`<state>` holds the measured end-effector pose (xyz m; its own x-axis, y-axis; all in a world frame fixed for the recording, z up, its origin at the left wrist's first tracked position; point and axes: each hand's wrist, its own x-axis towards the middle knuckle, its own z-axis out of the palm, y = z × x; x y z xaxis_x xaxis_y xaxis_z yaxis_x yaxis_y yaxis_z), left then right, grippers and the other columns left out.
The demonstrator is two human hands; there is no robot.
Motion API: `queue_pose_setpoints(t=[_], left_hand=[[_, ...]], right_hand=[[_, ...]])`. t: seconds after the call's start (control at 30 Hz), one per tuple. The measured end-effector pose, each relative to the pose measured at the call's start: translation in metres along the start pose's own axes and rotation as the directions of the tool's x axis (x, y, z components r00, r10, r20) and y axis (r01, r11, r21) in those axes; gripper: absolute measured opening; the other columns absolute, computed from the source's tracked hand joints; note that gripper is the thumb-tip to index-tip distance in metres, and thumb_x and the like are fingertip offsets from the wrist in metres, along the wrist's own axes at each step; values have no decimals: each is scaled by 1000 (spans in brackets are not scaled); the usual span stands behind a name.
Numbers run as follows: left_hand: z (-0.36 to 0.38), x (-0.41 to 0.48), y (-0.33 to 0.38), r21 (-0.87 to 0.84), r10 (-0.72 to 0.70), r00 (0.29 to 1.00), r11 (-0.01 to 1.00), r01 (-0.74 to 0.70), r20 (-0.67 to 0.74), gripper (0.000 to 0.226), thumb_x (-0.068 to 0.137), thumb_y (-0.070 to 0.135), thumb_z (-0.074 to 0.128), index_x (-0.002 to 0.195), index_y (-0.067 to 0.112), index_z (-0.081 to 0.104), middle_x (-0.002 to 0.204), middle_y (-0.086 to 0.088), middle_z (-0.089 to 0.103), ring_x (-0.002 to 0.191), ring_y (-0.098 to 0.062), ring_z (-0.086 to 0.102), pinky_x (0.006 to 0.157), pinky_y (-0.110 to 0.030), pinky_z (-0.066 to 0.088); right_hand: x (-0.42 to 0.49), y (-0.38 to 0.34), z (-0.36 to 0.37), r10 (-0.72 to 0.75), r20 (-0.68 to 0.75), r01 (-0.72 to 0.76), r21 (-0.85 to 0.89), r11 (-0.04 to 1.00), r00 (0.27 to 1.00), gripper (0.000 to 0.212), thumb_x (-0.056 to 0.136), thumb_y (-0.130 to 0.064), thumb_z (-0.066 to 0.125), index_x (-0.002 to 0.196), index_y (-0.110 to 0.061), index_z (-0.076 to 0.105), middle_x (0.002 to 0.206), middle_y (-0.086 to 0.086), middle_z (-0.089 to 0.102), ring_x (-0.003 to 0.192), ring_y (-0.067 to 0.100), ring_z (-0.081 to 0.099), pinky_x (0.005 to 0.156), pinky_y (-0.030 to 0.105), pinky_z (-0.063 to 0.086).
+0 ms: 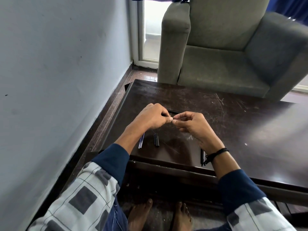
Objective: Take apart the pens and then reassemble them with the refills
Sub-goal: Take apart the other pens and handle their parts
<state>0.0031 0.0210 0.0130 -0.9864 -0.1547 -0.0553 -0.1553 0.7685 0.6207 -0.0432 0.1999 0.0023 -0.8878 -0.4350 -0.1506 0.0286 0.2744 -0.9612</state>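
- The table (233, 122) is a glossy dark brown, marked with pale scratches.
- The armchair (225, 64) is a plain grey-green.
- The wall (58, 64) is pale blue-grey with a few dark specks.
- The refills (141, 142) are clear with blue ink.
- The short pen piece (156, 139) is black.
- The pen barrel (202, 155) by the right wrist is black.
- The wristband (220, 151) is black.
- The sleeves (86, 194) are checked white and grey, with thin dark lines and navy cuffs.
- The curtain (286, 5) is deep blue.
- The floor (106, 104) is speckled reddish brown.
- The door frame (140, 30) is white.
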Motion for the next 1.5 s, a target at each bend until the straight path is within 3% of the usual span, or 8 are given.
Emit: queue_pose_setpoints(t=[0.13,0.27,0.57,0.77,0.9,1.03,1.23,1.5], left_hand=[[1,1,-2,-9,-15,1000,1000,15,-4,18,92,43,71,100,31,80,103,3,75,95,-8,60,78,-28,43],[1,1,-1,-10,-16,1000,1000,16,-6,18,92,43,71,101,30,80,107,5,75,99,-9,60,81,-29,43],[-1,-2,2,-5,-12,1000,1000,12,-1,19,94,41,71,104,28,80,107,6,76,93,-7,62,70,-22,39],[-2,-3,3,-1,-15,1000,1000,15,17,18,93,40,71,103,27,80,103,4,76,92,-10,65,77,-28,49],[-3,-2,3,5,-13,1000,1000,13,16,18,93,39,71,104,28,80,102,3,76,90,-9,65,67,-23,42],[-2,-3,3,-3,-17,1000,1000,17,20,19,94,41,71,104,28,80,105,5,75,91,-7,62,75,-26,41],[-2,-3,3,-8,-19,999,1000,19,27,16,93,39,72,101,29,80,102,5,75,89,-6,61,77,-27,41],[-1,-1,1,-40,-35,999,999,36,33,5,89,38,74,89,37,79,102,8,74,106,-11,58,91,-35,49]], right_hand=[[1,0,2,38,-28,-36,55,998,999,10,93,-16,72,95,-6,74,83,8,73,71,12,64,68,22,55],[1,-1,3,33,-39,-31,42,999,999,5,93,-3,69,94,0,73,76,9,69,67,14,62,64,22,52],[1,-1,5,41,-56,-40,26,999,998,8,92,-17,74,87,-10,72,78,9,71,68,12,63,63,20,53],[-1,-2,2,22,-40,-22,-6,1000,999,9,89,-8,75,94,-1,74,70,3,68,58,5,60,58,16,51],[-1,-2,2,22,-35,-22,4,1000,999,11,85,-14,80,93,-7,75,72,0,70,64,6,63,63,19,53],[-1,-1,4,47,-62,-47,9,999,997,10,91,-22,74,88,-12,74,77,5,71,66,10,64,63,20,54],[-1,-2,3,34,-29,-34,-16,999,999,6,91,-10,73,89,-5,74,68,2,67,59,7,59,57,17,51],[-1,-1,2,35,-20,-35,21,999,999,11,88,-10,76,95,-2,75,70,2,67,61,6,59,61,17,52]])
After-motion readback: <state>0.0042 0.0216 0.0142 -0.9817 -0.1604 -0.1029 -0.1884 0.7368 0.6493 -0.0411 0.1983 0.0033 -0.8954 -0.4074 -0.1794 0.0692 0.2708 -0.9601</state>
